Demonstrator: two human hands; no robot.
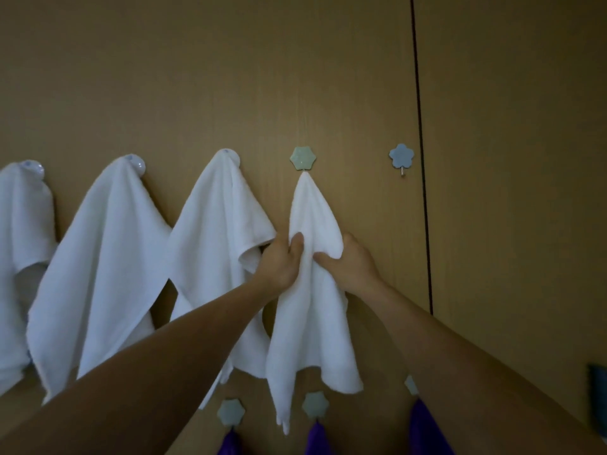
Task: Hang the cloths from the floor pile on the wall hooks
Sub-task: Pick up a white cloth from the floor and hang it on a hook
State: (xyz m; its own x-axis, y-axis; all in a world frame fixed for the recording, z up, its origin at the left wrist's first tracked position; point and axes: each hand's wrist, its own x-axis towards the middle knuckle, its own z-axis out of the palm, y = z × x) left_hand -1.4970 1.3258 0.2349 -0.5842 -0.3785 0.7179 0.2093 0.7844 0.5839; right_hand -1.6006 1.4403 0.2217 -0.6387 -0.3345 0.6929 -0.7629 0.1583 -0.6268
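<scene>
White cloth (312, 290) hangs from the green hook (302, 157) (both hands grip it); next, release, then fetch another.

Left forearm (157, 356) and right forearm (460, 353) are bare to the wrist (left hand (279, 262) and right hand (353, 266) likewise bare).

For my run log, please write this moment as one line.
step: white cloth hangs on green hook | left hand: grips cloth | right hand: grips cloth | blue hook: free
</scene>
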